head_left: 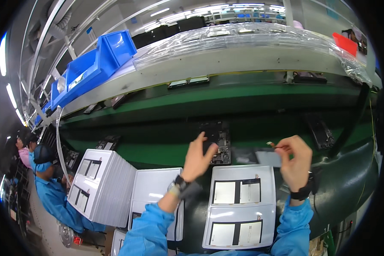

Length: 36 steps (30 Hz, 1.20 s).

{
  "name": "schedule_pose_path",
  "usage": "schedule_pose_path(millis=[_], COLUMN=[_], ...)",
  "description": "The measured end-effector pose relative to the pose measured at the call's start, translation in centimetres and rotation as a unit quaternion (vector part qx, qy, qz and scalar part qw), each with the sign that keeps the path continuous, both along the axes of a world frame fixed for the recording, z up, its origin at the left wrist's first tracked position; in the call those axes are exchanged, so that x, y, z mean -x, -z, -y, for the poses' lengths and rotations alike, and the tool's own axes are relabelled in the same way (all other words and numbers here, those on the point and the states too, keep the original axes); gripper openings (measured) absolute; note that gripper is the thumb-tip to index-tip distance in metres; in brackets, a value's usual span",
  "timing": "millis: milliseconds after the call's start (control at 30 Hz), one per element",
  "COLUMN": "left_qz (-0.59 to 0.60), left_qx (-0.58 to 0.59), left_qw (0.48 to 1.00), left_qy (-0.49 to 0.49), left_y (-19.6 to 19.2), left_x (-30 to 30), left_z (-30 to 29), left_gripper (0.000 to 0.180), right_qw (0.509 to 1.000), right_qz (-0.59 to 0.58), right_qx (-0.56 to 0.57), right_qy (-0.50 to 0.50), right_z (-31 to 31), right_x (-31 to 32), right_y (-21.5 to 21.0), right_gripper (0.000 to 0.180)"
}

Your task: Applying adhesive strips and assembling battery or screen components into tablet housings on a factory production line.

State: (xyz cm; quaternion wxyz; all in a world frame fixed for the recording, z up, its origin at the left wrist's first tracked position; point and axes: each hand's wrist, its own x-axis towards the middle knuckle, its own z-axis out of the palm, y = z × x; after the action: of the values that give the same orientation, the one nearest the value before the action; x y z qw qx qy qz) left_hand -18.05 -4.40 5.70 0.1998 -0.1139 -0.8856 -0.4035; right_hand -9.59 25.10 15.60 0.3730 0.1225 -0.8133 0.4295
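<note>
My right hand (295, 160) pinches a flat battery pack (269, 158) near its small connector cable; the pack is black and pale silver, blurred at its left end. It hangs above the far edge of a white tray (242, 207). That tray holds several similar flat packs, pale with black bands. My left hand (196, 157), fingers apart and holding nothing, reaches over the near left side of an opened dark device (221, 143) with a bare circuit board. Whether its fingertips touch the device cannot be made out.
Left of me rises a tall stack of white trays (111, 187), beside another white tray (155, 183). More opened devices lie on the green conveyor, one at the right (320, 131). Blue bins (100, 59) rest on the shelf above. A co-worker in blue (57, 196) sits at the left.
</note>
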Motion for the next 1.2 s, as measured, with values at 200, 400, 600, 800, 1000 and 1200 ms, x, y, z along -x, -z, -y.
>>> schedule_pose_path(millis=[200, 400, 600, 800, 1000, 1200], left_qz=[0.190, 0.474, 0.392, -0.090, 0.101, 0.032], left_qx=[0.174, -0.119, -0.042, 0.272, 0.166, 0.132], left_qw=[0.948, 0.872, 0.901, 0.949, 0.979, 0.988], left_qy=[-0.186, -0.029, 0.184, -0.132, -0.060, 0.071], left_y=[10.2, 7.3, 6.2, 11.4, 9.2, 8.8], left_x=[7.8, 10.0, 10.4, 16.5, 14.8, 14.6], left_z=[8.4, 2.2, -6.7, -1.0, -1.2, -8.9], left_gripper=[0.053, 0.052, 0.044, 0.067, 0.069, 0.053], right_qw=[0.995, 0.991, 0.981, 0.971, 0.970, 0.976], right_qz=[-0.041, -0.026, -0.048, -0.065, -0.051, -0.039], right_qx=[0.029, 0.081, 0.097, 0.099, 0.080, 0.095], right_qy=[0.092, 0.106, 0.162, 0.206, 0.224, 0.190], right_z=[-3.4, -5.7, -7.7, -8.5, -9.3, -8.6], right_x=[-2.4, -2.0, -1.4, -1.1, 0.3, 3.0], right_y=[-2.2, -2.7, -2.3, -2.0, -1.1, 0.9], right_gripper=[0.016, 0.015, 0.015, 0.014, 0.014, 0.014])
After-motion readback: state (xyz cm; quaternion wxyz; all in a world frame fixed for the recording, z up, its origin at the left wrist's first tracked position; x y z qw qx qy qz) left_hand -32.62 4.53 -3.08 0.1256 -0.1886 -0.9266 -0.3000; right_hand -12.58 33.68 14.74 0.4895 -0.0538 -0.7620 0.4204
